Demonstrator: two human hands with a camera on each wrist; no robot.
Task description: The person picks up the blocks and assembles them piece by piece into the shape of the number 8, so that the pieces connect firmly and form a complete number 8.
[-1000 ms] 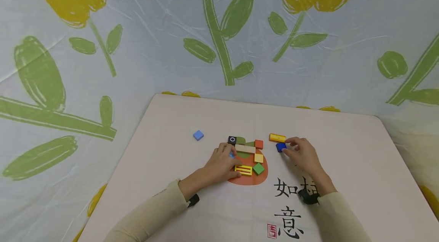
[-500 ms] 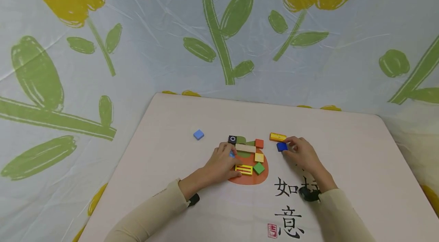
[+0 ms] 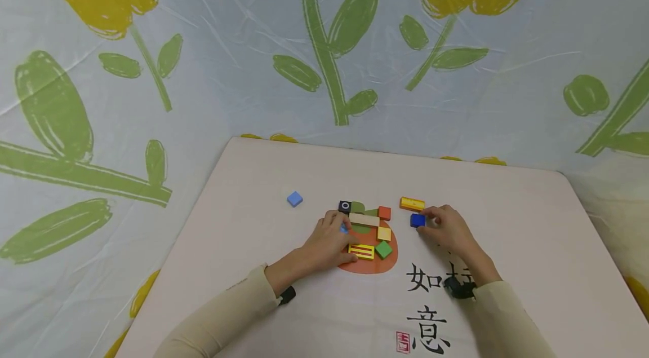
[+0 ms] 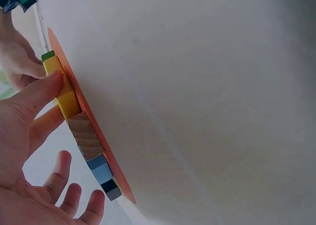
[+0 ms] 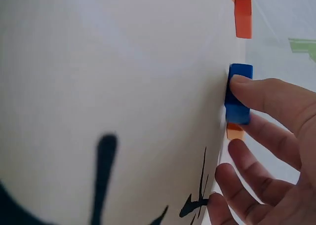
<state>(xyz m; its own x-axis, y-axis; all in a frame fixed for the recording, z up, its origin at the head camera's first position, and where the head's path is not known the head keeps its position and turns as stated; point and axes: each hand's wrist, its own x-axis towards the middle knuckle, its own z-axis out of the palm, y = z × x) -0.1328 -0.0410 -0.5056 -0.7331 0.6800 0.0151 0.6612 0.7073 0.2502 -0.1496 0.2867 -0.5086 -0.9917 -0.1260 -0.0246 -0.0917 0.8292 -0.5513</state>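
My left hand (image 3: 327, 244) pinches a yellow block with red stripes (image 3: 361, 252) between thumb and index finger, over the round orange print (image 3: 366, 269). In the left wrist view its thumb lies on a yellow block (image 4: 68, 97), the other fingers spread. My right hand (image 3: 450, 232) holds a dark blue block (image 3: 418, 220) by thumb and index finger; the right wrist view shows the thumb across this blue block (image 5: 238, 99). Just behind it lies a yellow-orange block (image 3: 412, 203). Left fingers partly cover a light blue piece (image 3: 344, 229).
Around the print sit a pale wooden bar (image 3: 364, 220), a black block with a white ring (image 3: 345, 207), a red block (image 3: 384, 213), a pale yellow block (image 3: 383, 234) and a green block (image 3: 383, 249). A light blue block (image 3: 294, 199) lies apart, far left.
The dark blue block has turned straighter and shifted slightly toward me, away from the yellow-orange block, in my right fingers. The left hand stays in place.
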